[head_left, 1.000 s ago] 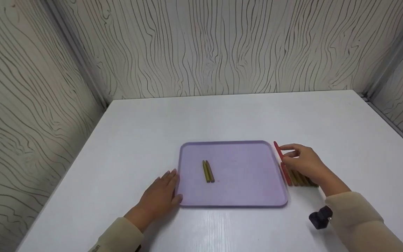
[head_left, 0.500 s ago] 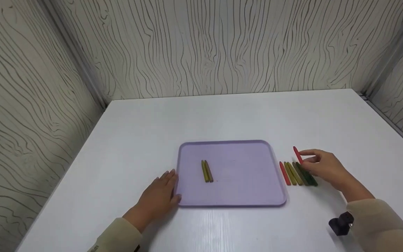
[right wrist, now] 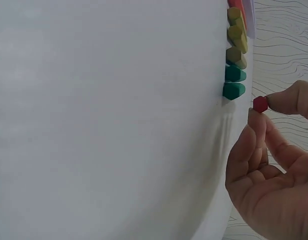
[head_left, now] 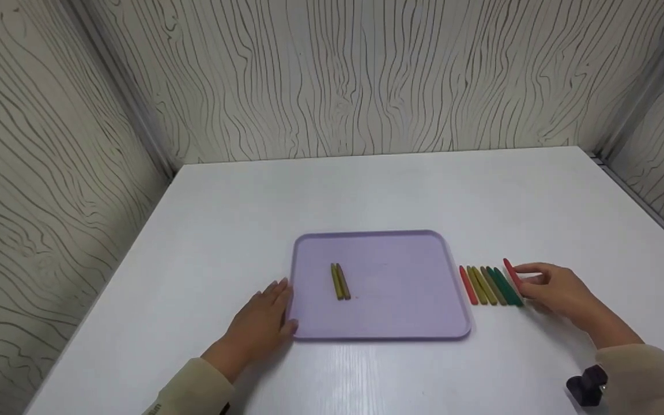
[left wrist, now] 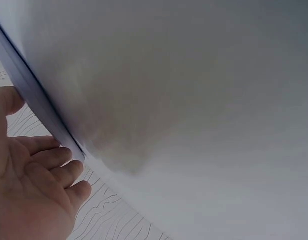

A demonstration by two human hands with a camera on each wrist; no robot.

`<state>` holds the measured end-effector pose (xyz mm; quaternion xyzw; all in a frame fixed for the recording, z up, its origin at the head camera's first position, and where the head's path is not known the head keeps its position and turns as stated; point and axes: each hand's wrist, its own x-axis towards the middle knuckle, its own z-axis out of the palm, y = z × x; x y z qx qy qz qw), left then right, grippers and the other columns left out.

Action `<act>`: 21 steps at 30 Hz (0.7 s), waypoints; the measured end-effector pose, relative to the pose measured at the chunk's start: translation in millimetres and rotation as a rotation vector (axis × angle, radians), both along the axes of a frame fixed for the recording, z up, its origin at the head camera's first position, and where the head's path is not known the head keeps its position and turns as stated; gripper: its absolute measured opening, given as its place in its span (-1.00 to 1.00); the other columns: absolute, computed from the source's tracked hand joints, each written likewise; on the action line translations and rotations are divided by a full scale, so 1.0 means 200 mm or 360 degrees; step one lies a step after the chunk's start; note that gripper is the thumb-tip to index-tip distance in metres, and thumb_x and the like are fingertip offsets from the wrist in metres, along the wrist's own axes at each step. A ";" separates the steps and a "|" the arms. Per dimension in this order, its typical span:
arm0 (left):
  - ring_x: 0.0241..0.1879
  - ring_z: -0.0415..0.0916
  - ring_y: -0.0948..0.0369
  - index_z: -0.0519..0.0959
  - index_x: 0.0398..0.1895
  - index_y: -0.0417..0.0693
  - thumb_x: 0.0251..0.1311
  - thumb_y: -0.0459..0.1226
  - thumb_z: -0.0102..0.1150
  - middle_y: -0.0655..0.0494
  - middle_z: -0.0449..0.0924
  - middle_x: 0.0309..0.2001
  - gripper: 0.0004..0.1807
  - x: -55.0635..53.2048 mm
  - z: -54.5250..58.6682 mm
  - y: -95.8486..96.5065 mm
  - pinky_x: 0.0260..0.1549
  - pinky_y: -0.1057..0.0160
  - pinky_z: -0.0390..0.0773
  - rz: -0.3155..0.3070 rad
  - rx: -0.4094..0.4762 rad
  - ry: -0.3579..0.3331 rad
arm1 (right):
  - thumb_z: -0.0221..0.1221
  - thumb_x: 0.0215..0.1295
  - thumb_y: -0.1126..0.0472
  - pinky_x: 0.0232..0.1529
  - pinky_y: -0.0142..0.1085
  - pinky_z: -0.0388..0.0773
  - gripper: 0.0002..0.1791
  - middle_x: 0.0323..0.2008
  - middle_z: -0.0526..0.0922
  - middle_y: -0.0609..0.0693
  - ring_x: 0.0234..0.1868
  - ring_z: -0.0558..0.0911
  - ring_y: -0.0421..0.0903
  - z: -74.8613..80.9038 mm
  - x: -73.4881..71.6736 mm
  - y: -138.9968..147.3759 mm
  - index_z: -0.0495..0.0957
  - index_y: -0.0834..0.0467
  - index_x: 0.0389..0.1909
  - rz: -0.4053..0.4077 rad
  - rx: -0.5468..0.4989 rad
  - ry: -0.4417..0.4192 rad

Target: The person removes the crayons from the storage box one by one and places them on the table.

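Note:
My right hand [head_left: 559, 293] pinches a red crayon [head_left: 512, 273] between thumb and fingertips, at the right end of a crayon row. In the right wrist view the red crayon's six-sided end [right wrist: 260, 104] shows beside the green crayons [right wrist: 234, 91]. From left to right the row has a red crayon [head_left: 468, 285], two yellow ones, an olive one [head_left: 493, 285] and two green ones. My left hand [head_left: 260, 323] rests against the left edge of a purple tray [head_left: 401, 282], fingers extended. An olive-yellow crayon [head_left: 336, 282] and a brown crayon [head_left: 343, 281] lie side by side on the tray.
The white table [head_left: 378, 196] runs back to a wood-patterned panel [head_left: 343, 80]. Similar panels stand to the left and right. A small black device [head_left: 587, 386] sits at the right sleeve.
My right hand has carried the red crayon rightward over the row, from beside the tray's right edge to beyond the green crayons, and lower. My left hand stays at the tray.

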<state>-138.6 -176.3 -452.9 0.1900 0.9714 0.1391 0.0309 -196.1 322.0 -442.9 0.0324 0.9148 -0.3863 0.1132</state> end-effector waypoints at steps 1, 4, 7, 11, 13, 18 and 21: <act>0.40 0.00 -0.09 0.16 0.38 -0.38 0.33 -0.09 0.05 -0.19 0.10 0.41 -0.29 0.00 0.00 0.00 0.34 -0.08 0.06 0.0002 0.0003 -0.0001 | 0.18 0.27 0.17 -0.40 -0.34 0.58 -0.38 -0.05 0.52 0.36 -0.28 0.52 -0.03 -0.01 0.00 0.00 0.28 0.40 0.26 -0.0001 -0.0004 -0.0008; 0.40 0.02 -0.09 0.18 0.37 -0.38 0.33 -0.10 0.05 -0.20 0.12 0.40 -0.30 0.00 0.00 0.00 0.33 -0.09 0.06 0.0010 0.0012 0.0004 | 0.18 0.27 0.19 -0.42 -0.34 0.57 -0.39 -0.07 0.54 0.35 -0.32 0.53 -0.06 -0.01 0.01 0.01 0.29 0.42 0.24 0.0006 0.0003 -0.0014; 0.38 0.05 -0.10 0.21 0.35 -0.40 0.31 -0.11 0.06 -0.21 0.15 0.39 -0.31 0.00 0.00 0.01 0.32 -0.10 0.09 0.0016 0.0008 0.0025 | 0.16 0.24 0.23 -0.44 -0.34 0.55 -0.41 -0.11 0.56 0.32 -0.34 0.53 -0.08 -0.02 0.01 0.01 0.30 0.44 0.23 0.0015 0.0019 -0.0015; 0.38 0.07 -0.10 0.22 0.34 -0.40 0.30 -0.12 0.07 -0.21 0.17 0.38 -0.32 -0.01 0.00 0.01 0.31 -0.10 0.12 0.0020 -0.0007 0.0048 | 0.13 0.21 0.27 -0.44 -0.34 0.54 -0.44 -0.13 0.57 0.31 -0.33 0.52 -0.08 -0.02 0.01 0.02 0.31 0.45 0.21 0.0028 0.0047 -0.0018; 0.37 0.07 -0.10 0.22 0.34 -0.40 0.30 -0.11 0.07 -0.21 0.17 0.38 -0.32 -0.01 -0.01 0.01 0.31 -0.10 0.12 0.0021 -0.0013 0.0052 | 0.12 0.21 0.28 -0.44 -0.34 0.54 -0.44 -0.13 0.58 0.31 -0.32 0.51 -0.06 -0.02 0.01 0.02 0.32 0.45 0.20 0.0034 0.0061 -0.0020; 0.37 0.08 -0.10 0.22 0.34 -0.41 0.30 -0.11 0.06 -0.21 0.17 0.38 -0.31 -0.01 -0.01 0.01 0.30 -0.10 0.13 0.0016 -0.0022 0.0057 | 0.11 0.20 0.27 -0.42 -0.33 0.55 -0.45 -0.12 0.57 0.33 -0.30 0.51 -0.04 -0.02 0.02 0.01 0.34 0.46 0.18 0.0050 0.0082 -0.0020; 0.37 0.08 -0.10 0.22 0.34 -0.41 0.31 -0.10 0.06 -0.21 0.17 0.38 -0.31 -0.01 -0.02 0.01 0.30 -0.10 0.12 0.0016 -0.0023 0.0059 | 0.11 0.22 0.25 -0.41 -0.32 0.55 -0.45 -0.10 0.56 0.36 -0.29 0.52 -0.04 -0.01 0.02 0.01 0.34 0.46 0.19 0.0058 0.0082 -0.0023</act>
